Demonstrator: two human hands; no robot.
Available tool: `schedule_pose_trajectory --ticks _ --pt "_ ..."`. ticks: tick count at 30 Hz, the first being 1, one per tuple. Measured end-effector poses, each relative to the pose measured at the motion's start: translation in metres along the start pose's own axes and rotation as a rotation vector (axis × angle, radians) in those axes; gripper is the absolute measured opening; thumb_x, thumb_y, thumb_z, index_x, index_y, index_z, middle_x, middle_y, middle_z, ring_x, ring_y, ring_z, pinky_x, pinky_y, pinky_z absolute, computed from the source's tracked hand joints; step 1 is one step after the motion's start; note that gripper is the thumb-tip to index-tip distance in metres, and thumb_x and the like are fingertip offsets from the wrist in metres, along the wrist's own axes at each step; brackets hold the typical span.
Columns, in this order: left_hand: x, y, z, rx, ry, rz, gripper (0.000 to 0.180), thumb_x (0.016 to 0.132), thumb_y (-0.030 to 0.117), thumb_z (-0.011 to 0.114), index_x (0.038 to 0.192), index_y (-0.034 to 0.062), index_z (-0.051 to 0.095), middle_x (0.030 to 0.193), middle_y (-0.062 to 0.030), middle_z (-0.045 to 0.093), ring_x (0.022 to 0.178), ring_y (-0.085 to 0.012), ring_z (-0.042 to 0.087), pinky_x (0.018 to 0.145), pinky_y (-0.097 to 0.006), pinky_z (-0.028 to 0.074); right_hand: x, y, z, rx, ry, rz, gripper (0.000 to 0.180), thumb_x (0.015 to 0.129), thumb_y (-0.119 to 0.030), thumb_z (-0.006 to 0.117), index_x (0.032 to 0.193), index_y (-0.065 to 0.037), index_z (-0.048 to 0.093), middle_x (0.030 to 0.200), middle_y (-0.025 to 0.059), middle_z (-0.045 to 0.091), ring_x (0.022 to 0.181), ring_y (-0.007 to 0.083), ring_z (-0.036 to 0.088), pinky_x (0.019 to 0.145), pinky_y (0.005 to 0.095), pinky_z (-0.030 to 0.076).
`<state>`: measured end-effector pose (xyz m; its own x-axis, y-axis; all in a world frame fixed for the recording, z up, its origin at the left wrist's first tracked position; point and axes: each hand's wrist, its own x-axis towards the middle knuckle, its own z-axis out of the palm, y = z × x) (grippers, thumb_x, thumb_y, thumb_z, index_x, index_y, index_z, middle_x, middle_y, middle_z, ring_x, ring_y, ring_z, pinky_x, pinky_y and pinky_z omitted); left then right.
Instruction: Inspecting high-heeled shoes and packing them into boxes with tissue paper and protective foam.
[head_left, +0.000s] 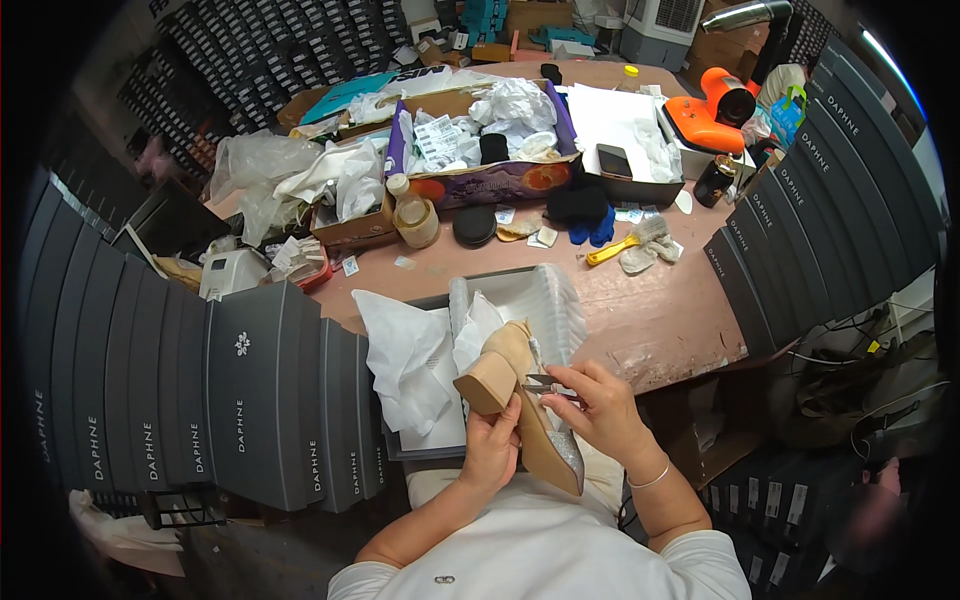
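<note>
My left hand (492,445) grips a beige block-heeled shoe (541,440) with a glittery silver toe, tilted with its sole and heel toward me. Between my right hand's fingers (605,408) is a pair of small thread snips (540,384), its dark metal blades at the shoe's side near the heel. Whether the blades touch the shoe I cannot tell. Just beyond lies an open shoe box (432,440) with white tissue paper (402,350) hanging over its left side and a translucent foam wrap (562,300) inside.
Tall stacks of dark grey shoe boxes flank me at left (250,400) and right (800,240). On the pink tabletop (650,335) are a yellow-handled brush (612,249), a jar (415,222), a purple carton (480,187) of crumpled paper, a phone (613,160) and a dark can (714,182).
</note>
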<state>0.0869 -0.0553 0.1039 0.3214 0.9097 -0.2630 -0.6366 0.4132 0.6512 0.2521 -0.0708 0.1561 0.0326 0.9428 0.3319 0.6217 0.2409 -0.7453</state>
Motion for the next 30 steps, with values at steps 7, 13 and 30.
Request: schedule_pose_trajectory --ticks 7,13,30 --pt "-0.01 -0.002 -0.003 0.058 0.008 0.067 0.03 0.094 0.009 0.059 0.121 0.0072 0.048 0.113 -0.0014 0.057 0.104 -0.0111 0.056 0.09 -0.027 0.047 -0.005 -0.006 0.002 -0.024 0.01 -0.05 0.031 0.079 -0.013 0.075 0.106 -0.002 0.066 0.075 0.0072 0.057 0.053 0.0155 0.053 0.05 0.0271 0.045" --pt "-0.01 -0.005 -0.004 0.093 -0.017 0.112 0.032 0.093 0.006 0.06 0.122 0.007 0.046 0.116 -0.0023 0.055 0.105 -0.0116 0.055 0.092 -0.028 0.046 -0.008 -0.004 0.003 -0.019 0.036 -0.059 0.028 0.079 -0.012 0.075 0.103 -0.002 0.067 0.075 0.0073 0.058 0.053 0.0152 0.054 0.049 0.0265 0.045" --pt "-0.003 -0.007 0.001 0.098 0.016 0.095 0.034 0.092 0.005 0.06 0.123 0.0071 0.046 0.117 -0.0021 0.055 0.107 -0.0113 0.054 0.094 -0.028 0.045 -0.005 0.006 -0.002 -0.091 0.053 -0.086 0.024 0.078 -0.013 0.076 0.099 -0.004 0.068 0.074 0.0067 0.059 0.055 0.0161 0.056 0.051 0.0272 0.045"
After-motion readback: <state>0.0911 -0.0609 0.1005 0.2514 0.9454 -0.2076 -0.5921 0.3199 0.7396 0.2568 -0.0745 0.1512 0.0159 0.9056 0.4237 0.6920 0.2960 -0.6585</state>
